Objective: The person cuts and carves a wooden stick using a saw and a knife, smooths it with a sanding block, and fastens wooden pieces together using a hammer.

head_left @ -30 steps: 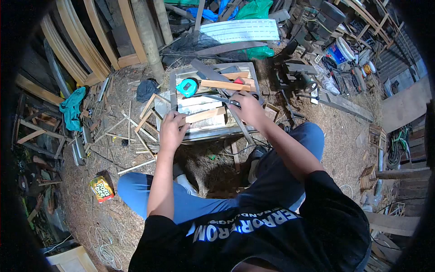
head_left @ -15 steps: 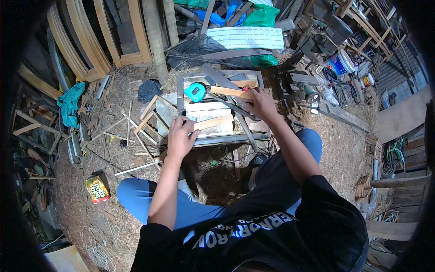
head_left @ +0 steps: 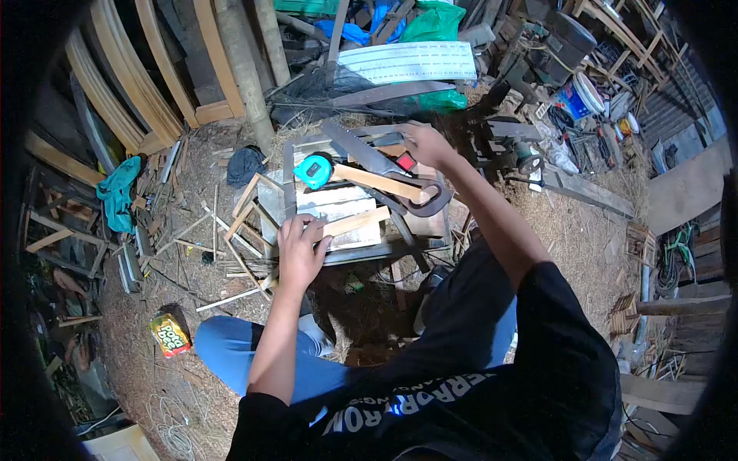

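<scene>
My left hand (head_left: 298,250) pinches the near-left end of a short wooden strip (head_left: 357,222) between thumb and fingers, over pale boards (head_left: 338,198). My right hand (head_left: 424,144) reaches to the far right of the low work frame (head_left: 289,173), fingers stretched, above another wooden piece (head_left: 390,150) partly hidden. A longer wooden strip (head_left: 377,181) lies diagonally across the handsaw (head_left: 357,146), its right end by the dark saw handle (head_left: 433,201). A small red object (head_left: 406,161) sits near the blade. The turquoise tape measure (head_left: 313,171) rests at left.
Thin wooden frames (head_left: 247,206) and scrap sticks lie left of the work frame. A yellow snack packet (head_left: 170,336) is on the ground. Curved wooden frames (head_left: 127,73) lean at back left. A paint bucket (head_left: 578,97) and tools clutter the right.
My right hand has let go of the longer strip, which now lies across the saw, and has moved farther back. My left hand stays at the short strip's end. The view has shifted slightly.
</scene>
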Tool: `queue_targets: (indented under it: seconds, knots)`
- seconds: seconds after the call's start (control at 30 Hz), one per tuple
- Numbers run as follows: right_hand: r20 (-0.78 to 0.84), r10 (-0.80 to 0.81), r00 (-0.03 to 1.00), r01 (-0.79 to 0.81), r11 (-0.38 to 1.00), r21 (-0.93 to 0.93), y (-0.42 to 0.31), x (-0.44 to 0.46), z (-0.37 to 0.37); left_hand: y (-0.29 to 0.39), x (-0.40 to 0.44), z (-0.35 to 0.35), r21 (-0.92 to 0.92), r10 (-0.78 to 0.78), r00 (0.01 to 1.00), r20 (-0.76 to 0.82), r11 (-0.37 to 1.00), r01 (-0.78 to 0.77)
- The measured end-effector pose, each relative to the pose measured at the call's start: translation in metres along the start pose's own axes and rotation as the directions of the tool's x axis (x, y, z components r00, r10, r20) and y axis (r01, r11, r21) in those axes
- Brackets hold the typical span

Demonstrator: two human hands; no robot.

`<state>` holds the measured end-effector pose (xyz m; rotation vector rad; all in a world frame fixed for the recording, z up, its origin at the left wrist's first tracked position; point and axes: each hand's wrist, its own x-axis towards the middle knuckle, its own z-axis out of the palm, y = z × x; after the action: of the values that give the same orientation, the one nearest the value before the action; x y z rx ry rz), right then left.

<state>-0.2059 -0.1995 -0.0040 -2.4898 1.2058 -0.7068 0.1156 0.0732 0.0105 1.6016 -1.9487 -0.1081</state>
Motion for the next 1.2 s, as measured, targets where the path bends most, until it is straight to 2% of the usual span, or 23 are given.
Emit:
queue_targets:
  seconds: [0.07, 0.17, 0.2, 0.23, 0.4, 0.5, 0.6, 0.7, 0.73, 0.83, 0.97, 1.07, 1.17, 1.2]
  knots:
    - [0.070, -0.145, 0.987, 0.148, 0.988, -0.040, 0.000, 0.024, 0.000, 0.003, 0.006, 0.005, 0.008, 0.003, 1.000, 0.007, 1.000, -0.003]
    - [0.269, -0.137, 0.953, 0.152, 0.988, -0.032, 0.002, 0.039, -0.007, -0.002, 0.011, 0.007, -0.004, -0.014, 1.000, 0.018, 1.000, 0.014]
    - [0.290, -0.225, 0.930, 0.227, 0.974, 0.029, 0.011, 0.046, -0.009, -0.003, 0.013, 0.006, -0.005, -0.019, 0.999, 0.029, 1.000, 0.019]
    - [0.299, -0.227, 0.927, 0.217, 0.974, 0.065, 0.017, 0.049, -0.007, -0.002, 0.013, 0.006, -0.009, -0.024, 0.999, 0.039, 1.000, 0.025]
    - [0.289, -0.271, 0.918, 0.232, 0.959, 0.164, 0.025, 0.052, -0.013, -0.004, 0.015, -0.001, -0.001, 0.027, 0.998, 0.060, 1.000, -0.027]
    - [0.274, -0.292, 0.916, 0.240, 0.948, 0.209, 0.025, 0.051, -0.011, -0.001, 0.014, -0.006, -0.018, 0.000, 0.996, 0.085, 1.000, 0.002]
    - [0.228, -0.250, 0.941, 0.246, 0.968, 0.047, 0.023, 0.044, -0.020, 0.001, 0.012, -0.008, -0.038, 0.003, 0.999, 0.052, 0.999, -0.001]
    - [0.102, -0.297, 0.949, 0.290, 0.953, 0.084, 0.029, 0.042, -0.032, 0.001, 0.010, -0.010, -0.087, 0.005, 0.999, 0.045, 0.996, -0.001]
    - [0.100, -0.279, 0.955, 0.275, 0.960, 0.054, 0.032, 0.040, -0.038, 0.000, 0.010, -0.011, -0.095, -0.002, 0.999, 0.055, 0.995, 0.007]
    - [-0.123, -0.211, 0.970, 0.219, 0.974, 0.055, 0.036, 0.035, -0.041, 0.002, 0.007, -0.013, -0.134, -0.040, 0.996, 0.080, 0.990, 0.050]
    - [-0.198, 0.098, 0.975, -0.059, 0.978, 0.198, 0.029, 0.026, -0.040, 0.006, 0.008, -0.019, -0.177, -0.104, 0.989, 0.107, 0.977, 0.122]
    - [-0.045, 0.316, 0.948, -0.267, 0.863, 0.430, -0.010, 0.018, -0.046, 0.010, 0.004, -0.022, -0.143, -0.108, 0.991, 0.082, 0.983, 0.119]
    - [0.016, 0.341, 0.940, -0.309, 0.830, 0.465, -0.085, -0.005, -0.050, 0.012, -0.004, -0.021, -0.160, -0.149, 0.985, 0.090, 0.974, 0.162]
    - [0.014, 0.267, 0.963, -0.248, 0.873, 0.419, -0.094, -0.022, -0.037, 0.012, -0.006, -0.022, -0.154, -0.151, 0.983, 0.101, 0.974, 0.165]
